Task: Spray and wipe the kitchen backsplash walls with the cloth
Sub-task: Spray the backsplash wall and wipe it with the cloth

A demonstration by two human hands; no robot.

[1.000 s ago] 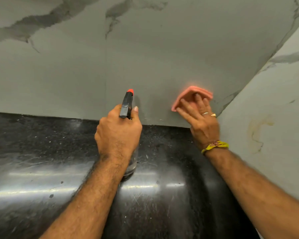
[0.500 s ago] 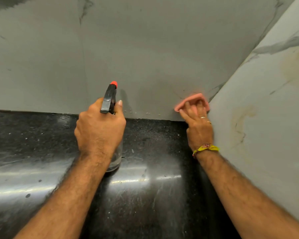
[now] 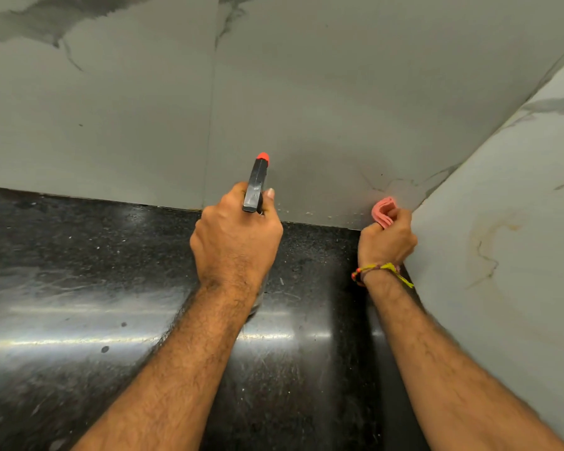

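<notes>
cloth (image 3: 384, 212) | bunched in right hand (image 3: 386, 243) grip | corner

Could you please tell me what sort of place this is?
Most likely a kitchen corner: a polished black stone countertop meets marble-look backsplash walls, and hands hold a spray bottle and pink cloth.

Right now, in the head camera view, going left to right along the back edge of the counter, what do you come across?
Bare black countertop → left hand gripping the spray bottle → right hand holding the bunched pink cloth in the corner → side backsplash wall with a yellowish stain.
</notes>
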